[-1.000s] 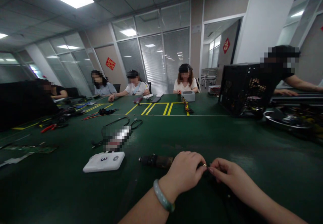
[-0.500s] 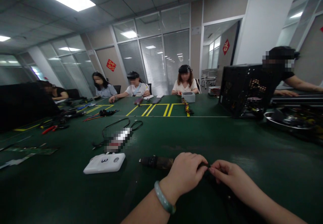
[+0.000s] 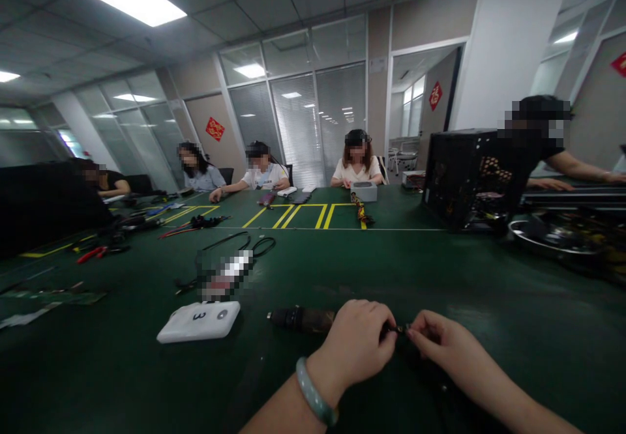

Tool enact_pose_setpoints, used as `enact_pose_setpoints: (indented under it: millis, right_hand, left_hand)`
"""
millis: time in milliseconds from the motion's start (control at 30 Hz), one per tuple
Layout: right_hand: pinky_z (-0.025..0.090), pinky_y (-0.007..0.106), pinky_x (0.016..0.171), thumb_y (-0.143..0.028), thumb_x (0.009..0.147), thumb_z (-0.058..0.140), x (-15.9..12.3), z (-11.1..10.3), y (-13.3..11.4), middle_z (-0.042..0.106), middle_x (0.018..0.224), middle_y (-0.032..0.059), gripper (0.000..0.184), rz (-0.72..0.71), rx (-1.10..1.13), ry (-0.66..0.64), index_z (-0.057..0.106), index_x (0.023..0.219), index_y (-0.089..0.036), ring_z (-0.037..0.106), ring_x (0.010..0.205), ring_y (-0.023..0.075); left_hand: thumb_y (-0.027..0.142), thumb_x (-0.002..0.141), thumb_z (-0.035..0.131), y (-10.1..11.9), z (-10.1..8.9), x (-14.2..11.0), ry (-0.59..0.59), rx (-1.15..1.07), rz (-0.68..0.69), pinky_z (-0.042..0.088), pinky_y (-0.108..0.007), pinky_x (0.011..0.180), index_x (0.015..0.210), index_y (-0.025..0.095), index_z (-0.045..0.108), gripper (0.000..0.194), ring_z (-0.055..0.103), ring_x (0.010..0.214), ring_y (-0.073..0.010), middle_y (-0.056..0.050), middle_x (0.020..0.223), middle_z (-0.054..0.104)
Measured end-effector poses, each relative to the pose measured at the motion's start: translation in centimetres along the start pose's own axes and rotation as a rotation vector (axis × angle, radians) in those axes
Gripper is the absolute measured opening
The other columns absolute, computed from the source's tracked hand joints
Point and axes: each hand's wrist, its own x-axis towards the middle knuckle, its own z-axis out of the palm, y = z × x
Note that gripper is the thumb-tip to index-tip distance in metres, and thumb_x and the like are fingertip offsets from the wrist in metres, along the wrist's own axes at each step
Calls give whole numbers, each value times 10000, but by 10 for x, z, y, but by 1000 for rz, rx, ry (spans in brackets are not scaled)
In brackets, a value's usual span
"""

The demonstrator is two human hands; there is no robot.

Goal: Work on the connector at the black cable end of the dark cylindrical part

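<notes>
My left hand (image 3: 359,339) is closed around the rear end of a dark electric screwdriver (image 3: 306,318), whose tip points left. A pale green bangle circles the left wrist. Just to the right, my right hand (image 3: 437,336) pinches a thin dark cable between thumb and fingers. Between the two sets of fingertips shows a small dark connector (image 3: 402,330); whether its parts are joined I cannot tell. Much of the cable is lost in the shadow below the right hand.
A white power bank (image 3: 200,322) marked 3 lies left, below a blurred-out device with a black cord. A black computer case (image 3: 457,180) and a metal bowl (image 3: 552,244) stand right. Red-handled pliers (image 3: 92,255) and cables lie far left. Several people sit around the green table (image 3: 313,264).
The fingertips have drawn slightly apart, so more of the small connector shows between them. The view has shifted a little; the electric screwdriver stays about where it was.
</notes>
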Motion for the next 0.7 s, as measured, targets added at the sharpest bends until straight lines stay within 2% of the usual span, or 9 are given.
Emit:
enact_pose_setpoints:
  millis: [200,333,433,700]
  right_hand:
    - [383,202,542,-328,875,547,-4,0,-3,602,669,-26,171,-33,3,-19,579,778,-191,554,618,131]
    - [379,203,542,-337,874,556,-4,0,-2,611,666,-24,179,-36,-9,-32,594,779,-190,559,621,134]
    - [380,208,547,-344,877,553,-4,2,-4,621,671,-16,196,-30,-27,-32,607,769,-190,562,625,139]
    - [382,212,554,-338,875,535,-5,1,-6,619,675,-16,196,-38,-32,10,585,747,-198,573,638,146]
  left_hand:
    - [333,857,612,1,0,1,16,-1,-85,421,-311,756,932,224,565,141,560,847,-185,9,918,615]
    - [261,823,608,3,-3,0,-14,-8,-13,411,-304,766,895,222,562,94,558,828,-176,15,871,612]
    - [210,803,587,5,-4,-1,-8,2,-11,406,-315,793,918,219,568,117,562,839,-182,7,870,617]
    - [216,845,564,5,0,0,13,-5,-5,401,-333,854,1058,248,587,216,580,917,-190,6,965,646]
